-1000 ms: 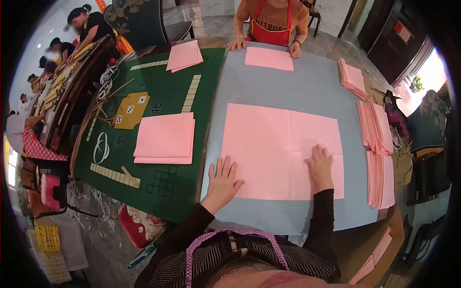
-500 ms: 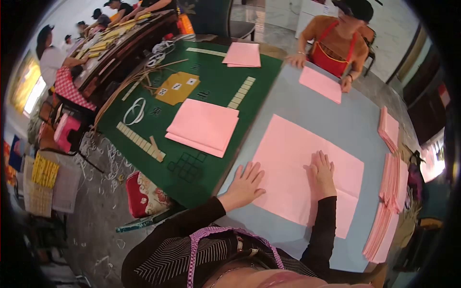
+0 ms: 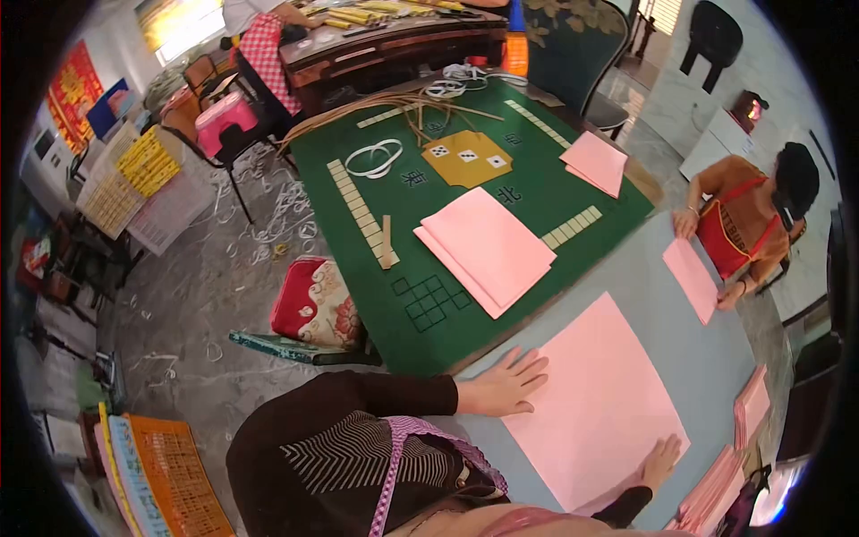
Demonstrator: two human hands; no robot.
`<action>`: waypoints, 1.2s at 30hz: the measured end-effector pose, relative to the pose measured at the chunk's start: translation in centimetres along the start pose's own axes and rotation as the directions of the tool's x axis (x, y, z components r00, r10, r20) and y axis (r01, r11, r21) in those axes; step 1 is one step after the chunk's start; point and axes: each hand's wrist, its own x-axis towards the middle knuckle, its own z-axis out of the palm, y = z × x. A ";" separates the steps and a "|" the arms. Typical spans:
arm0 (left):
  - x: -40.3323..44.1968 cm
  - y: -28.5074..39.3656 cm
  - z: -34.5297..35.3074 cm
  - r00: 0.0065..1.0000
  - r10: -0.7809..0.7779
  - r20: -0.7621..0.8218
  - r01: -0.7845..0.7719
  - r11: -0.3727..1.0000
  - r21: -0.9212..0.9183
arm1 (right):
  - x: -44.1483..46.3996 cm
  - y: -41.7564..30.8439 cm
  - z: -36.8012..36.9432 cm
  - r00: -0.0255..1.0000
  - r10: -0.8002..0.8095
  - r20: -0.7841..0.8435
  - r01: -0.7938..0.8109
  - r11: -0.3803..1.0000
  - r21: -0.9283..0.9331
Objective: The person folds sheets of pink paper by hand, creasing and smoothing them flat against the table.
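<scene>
A large pink sheet (image 3: 599, 403) lies spread on the grey-blue tabletop (image 3: 617, 268) in front of me. My left hand (image 3: 510, 385) rests at the sheet's left edge, fingers spread, with the fingertips over the paper. Flat near the sheet's right-hand corner is my right hand (image 3: 662, 461), its fingers stretched out on the paper. Neither hand grips anything. On the green table to the left lies a pile of folded pink sheets (image 3: 488, 251). Stacks of pink paper (image 3: 711, 492) line the near right table edge.
Across the table a person in a red apron (image 3: 734, 233) handles another pink sheet (image 3: 691, 279). More pink paper (image 3: 595, 164) sits at the green table's far corner. A cushioned chair (image 3: 318, 309) stands at the left. White strips (image 3: 259, 210) litter the floor.
The view has turned left, so the scene has shifted right. My right hand has moved from the middle of the sheet to its right-hand corner. My left hand stays at the left edge.
</scene>
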 end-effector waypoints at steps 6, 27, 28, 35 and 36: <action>0.0 0.0 -0.1 1.000 -0.009 0.005 0.009 1.000 -0.016 | -0.8 -0.4 -1.2 0.998 0.024 0.053 -0.014 0.985 -0.172; 0.2 0.0 0.0 0.998 -0.025 0.053 0.027 0.999 -0.034 | -2.1 -26.0 -2.5 0.551 -0.830 -0.090 0.827 0.528 0.191; 0.1 -0.1 0.1 0.997 -0.014 0.072 0.017 0.998 -0.053 | -0.7 -25.0 -1.3 0.568 -0.811 -0.140 0.821 0.549 0.155; 0.5 -0.7 1.8 1.000 0.007 -0.007 -0.007 1.000 -0.025 | -0.9 -17.8 -4.4 0.831 -0.527 -0.178 0.545 0.836 0.065; 0.4 -0.6 1.7 1.000 0.008 0.007 -0.008 1.000 0.000 | 0.3 -15.2 -1.3 0.858 -0.458 -0.232 0.493 0.861 0.124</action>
